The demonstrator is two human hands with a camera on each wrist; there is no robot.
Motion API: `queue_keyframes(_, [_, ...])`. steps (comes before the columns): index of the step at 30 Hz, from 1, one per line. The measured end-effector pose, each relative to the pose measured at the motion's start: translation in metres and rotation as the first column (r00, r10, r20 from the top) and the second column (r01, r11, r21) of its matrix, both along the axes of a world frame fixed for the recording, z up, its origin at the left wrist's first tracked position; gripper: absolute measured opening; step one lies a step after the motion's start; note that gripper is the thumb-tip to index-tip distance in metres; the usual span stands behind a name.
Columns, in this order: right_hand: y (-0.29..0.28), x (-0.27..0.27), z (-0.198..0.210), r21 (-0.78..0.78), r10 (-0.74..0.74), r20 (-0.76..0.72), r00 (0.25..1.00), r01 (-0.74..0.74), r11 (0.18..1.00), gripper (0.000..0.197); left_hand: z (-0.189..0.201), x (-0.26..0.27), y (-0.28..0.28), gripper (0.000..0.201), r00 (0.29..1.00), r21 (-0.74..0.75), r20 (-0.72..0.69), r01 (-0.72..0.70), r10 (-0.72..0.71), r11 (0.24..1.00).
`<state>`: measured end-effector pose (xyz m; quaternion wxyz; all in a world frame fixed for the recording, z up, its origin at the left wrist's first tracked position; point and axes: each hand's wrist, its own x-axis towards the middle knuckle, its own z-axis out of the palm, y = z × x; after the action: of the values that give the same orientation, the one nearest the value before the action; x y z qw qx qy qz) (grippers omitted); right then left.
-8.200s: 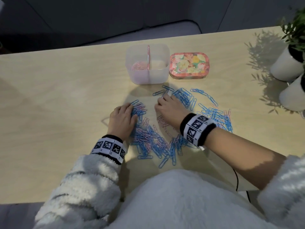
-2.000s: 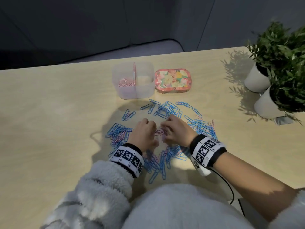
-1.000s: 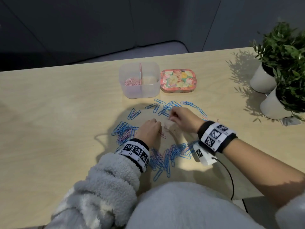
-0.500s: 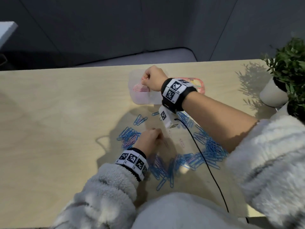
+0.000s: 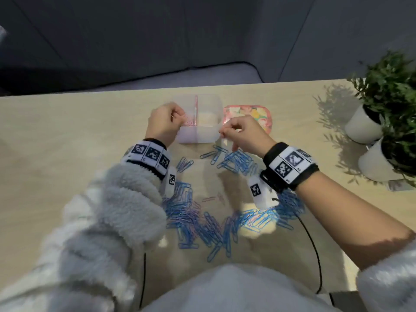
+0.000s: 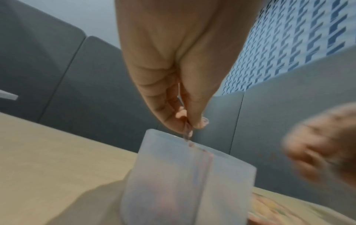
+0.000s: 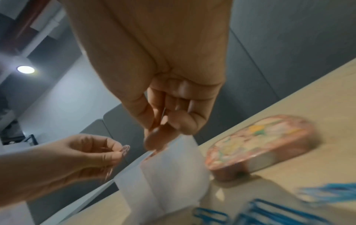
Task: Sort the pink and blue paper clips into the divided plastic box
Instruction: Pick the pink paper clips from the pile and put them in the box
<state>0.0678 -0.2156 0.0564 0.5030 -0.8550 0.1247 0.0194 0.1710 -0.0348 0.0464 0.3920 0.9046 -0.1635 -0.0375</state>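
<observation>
Pink clips (image 6: 187, 130) are pinched in the left hand (image 5: 162, 122) above the box's (image 5: 210, 135) left compartment, which holds more pink ones. Right hand (image 5: 244, 134), fingers curled at the box's right corner; whether it grasps anything, I cannot tell. Blue clips (image 5: 202, 224) ring the table (image 5: 67, 143) nearer the person.

A light wooden table (image 5: 56, 154) is filling the lower frame, its far edge running across the middle. Dark grey padded wall panels (image 5: 135, 30) are spanning the top, a grey cushioned seat (image 5: 180, 75) sitting below them. At upper left of the right-wrist view, a round ceiling light (image 7: 25, 69) is glowing.
</observation>
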Motion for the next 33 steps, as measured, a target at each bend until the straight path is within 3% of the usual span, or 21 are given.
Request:
queue_keyframes(2, [-0.015, -0.023, -0.013, -0.039, 0.005, -0.068, 0.998, -0.008, 0.999, 0.019, 0.002, 0.018, -0.006, 0.012, 0.999, 0.128, 0.044, -0.031, 0.026, 0.991])
queue_keyframes(5, [-0.028, -0.055, -0.034, -0.178, 0.048, -0.200, 0.979, -0.085, 0.980, 0.022, -0.003, 0.028, -0.013, 0.017, 0.987, 0.409, 0.064, 0.111, -0.150, 0.906])
queue_keyframes(7, [-0.027, -0.074, -0.046, -0.270, 0.053, -0.318, 0.947, -0.144, 0.952, 0.018, -0.005, 0.026, -0.016, 0.018, 0.972, 0.489, 0.045, 0.181, -0.232, 0.853])
queue_keyframes(9, [-0.020, -0.090, -0.056, -0.346, 0.035, -0.373, 0.927, -0.174, 0.922, 0.013, -0.004, 0.019, -0.017, 0.023, 0.960, 0.463, 0.104, 0.183, -0.258, 0.867])
queue_keyframes(11, [-0.012, -0.102, -0.066, -0.364, 0.012, -0.382, 0.924, -0.163, 0.917, 0.007, -0.004, 0.001, -0.013, 0.023, 0.929, 0.374, 0.252, 0.166, -0.272, 0.912])
queue_keyframes(13, [-0.004, -0.110, -0.074, -0.366, -0.015, -0.385, 0.923, -0.138, 0.920, 0.012, -0.010, -0.030, -0.005, 0.018, 0.907, 0.287, 0.296, 0.214, -0.299, 0.934])
queue_keyframes(15, [0.000, -0.114, -0.082, -0.377, -0.028, -0.351, 0.936, -0.114, 0.919, 0.012, -0.020, -0.065, 0.005, 0.013, 0.900, 0.321, 0.123, 0.363, -0.419, 0.875])
queue_keyframes(17, [0.001, -0.115, -0.086, -0.368, -0.041, -0.323, 0.946, -0.085, 0.926, 0.006, -0.038, -0.090, 0.013, 0.012, 0.826, 0.384, -0.098, 0.545, -0.555, 0.745])
queue_keyframes(20, [0.000, -0.112, -0.087, -0.342, -0.040, -0.331, 0.943, -0.080, 0.936, 0.004, -0.056, -0.114, 0.018, 0.018, 0.784, 0.460, -0.207, 0.605, -0.585, 0.650])
queue_keyframes(29, [0.009, -0.107, -0.088, -0.315, -0.076, -0.301, 0.951, -0.024, 0.949, 0.008, -0.072, -0.137, 0.013, 0.012, 0.815, 0.498, -0.189, 0.560, -0.547, 0.662])
queue_keyframes(33, [0.012, -0.104, -0.084, -0.337, -0.032, -0.292, 0.956, -0.071, 0.939, 0.013, -0.068, -0.138, 0.008, 0.011, 0.780, 0.352, -0.182, 0.620, -0.599, 0.701])
